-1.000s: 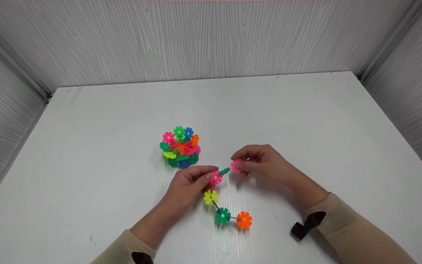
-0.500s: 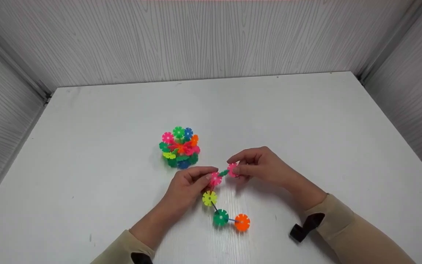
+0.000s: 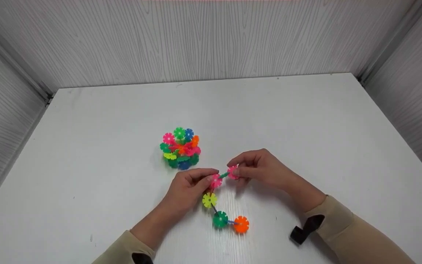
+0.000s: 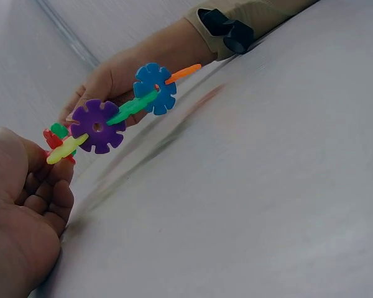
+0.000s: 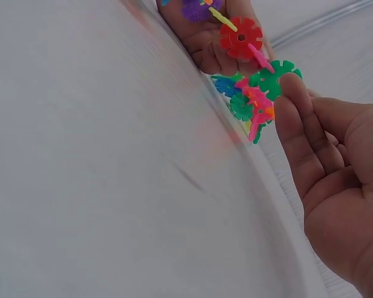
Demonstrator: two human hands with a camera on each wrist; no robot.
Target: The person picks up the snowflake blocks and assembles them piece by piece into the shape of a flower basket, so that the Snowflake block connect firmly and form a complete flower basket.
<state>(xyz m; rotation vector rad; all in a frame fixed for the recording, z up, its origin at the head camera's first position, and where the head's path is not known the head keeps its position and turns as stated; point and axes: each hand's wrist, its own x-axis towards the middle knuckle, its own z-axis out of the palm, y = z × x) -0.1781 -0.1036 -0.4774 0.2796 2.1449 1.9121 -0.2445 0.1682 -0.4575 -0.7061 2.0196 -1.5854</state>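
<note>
A chain of notched snowflake discs hangs from my left hand, whose thumb and fingers pinch it by a pink disc. Below run a yellow disc, a green disc and an orange disc, with edge-on discs linking them. In the left wrist view, a purple disc and a blue disc belong to this chain. My right hand pinches another pink disc, partly hidden by its thumb. Its edge meets the small edge-on green disc at the chain's upper end.
Just beyond the left hand, a ball-shaped cluster of colourful snowflake discs sits on the white table. Wood-grain panels enclose the back and sides. A black strap piece juts from the right cuff.
My right hand has moved left and slightly down, closing the gap between its pink disc and the edge-on green one. The chain's lower end has shifted slightly left and down.
</note>
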